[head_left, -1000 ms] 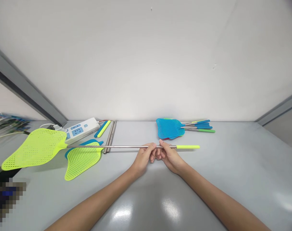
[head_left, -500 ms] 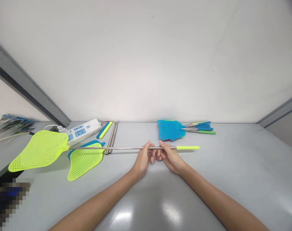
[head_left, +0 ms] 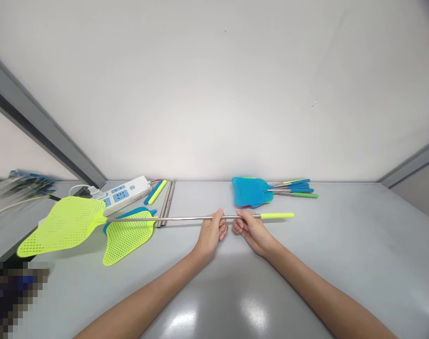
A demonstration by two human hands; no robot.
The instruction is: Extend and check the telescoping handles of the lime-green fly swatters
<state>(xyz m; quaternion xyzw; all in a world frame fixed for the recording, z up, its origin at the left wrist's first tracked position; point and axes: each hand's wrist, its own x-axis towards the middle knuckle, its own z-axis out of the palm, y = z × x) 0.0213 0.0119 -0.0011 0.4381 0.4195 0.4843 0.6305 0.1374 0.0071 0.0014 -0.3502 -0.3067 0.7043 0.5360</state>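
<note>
A yellow-green fly swatter (head_left: pixel 75 221) with a long metal telescopic rod is held level above the table, its perforated head to the left and its yellow-green grip to the right. My left hand (head_left: pixel 213 232) pinches the middle of the rod between thumb and fingers. Close to the grip, my right hand (head_left: pixel 251 230) is closed on the thicker end of the rod. Under the rod, a loose yellow-green swatter head (head_left: pixel 129 238) lies partly over a blue swatter head (head_left: pixel 143 212). Metal rods (head_left: pixel 167 202) rest to the right of these heads.
Near the wall lies a stack of assembled swatters, blue one (head_left: pixel 251 190) on top, handles pointing right. A white power strip (head_left: pixel 129 193) and blue and yellow-green grips (head_left: pixel 157 192) sit at back left. Plastic-wrapped items (head_left: pixel 27 186) lie farther left on the grey table (head_left: pixel 341 245).
My hands have moved slightly apart along the rod, and their fingers no longer meet in the middle. The view has shifted a little.
</note>
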